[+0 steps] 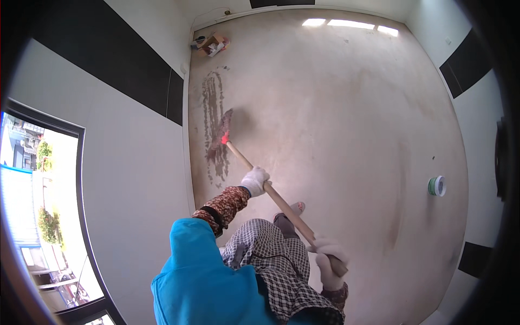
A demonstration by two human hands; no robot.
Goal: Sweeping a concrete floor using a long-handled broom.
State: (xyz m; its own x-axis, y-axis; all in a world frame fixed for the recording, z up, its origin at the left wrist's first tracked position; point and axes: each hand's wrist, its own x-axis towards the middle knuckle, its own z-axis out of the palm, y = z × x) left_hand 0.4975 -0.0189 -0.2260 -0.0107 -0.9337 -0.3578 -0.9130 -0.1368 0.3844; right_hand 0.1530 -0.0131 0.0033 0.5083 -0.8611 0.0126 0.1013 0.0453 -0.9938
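A mop with a long wooden handle point(287, 210) slants across the view from lower right to upper left. My left hand point(255, 181), in a white glove, is closed round the middle of the handle. Near the handle's top end my right hand point(330, 254), also gloved in white, grips it. A red joint point(225, 138) ties the handle to the dark, wet-looking mop head point(221, 134), which lies on the floor by the left wall. Dark wet streaks point(212, 97) run along the floor around and beyond it.
An open cardboard box point(212, 45) with bits in it sits in the far left corner. To the right, a white and green bucket point(436, 186) stands on the pale floor point(336, 135). A window point(46, 211) opens in the left wall. My foot point(298, 207) is below the handle.
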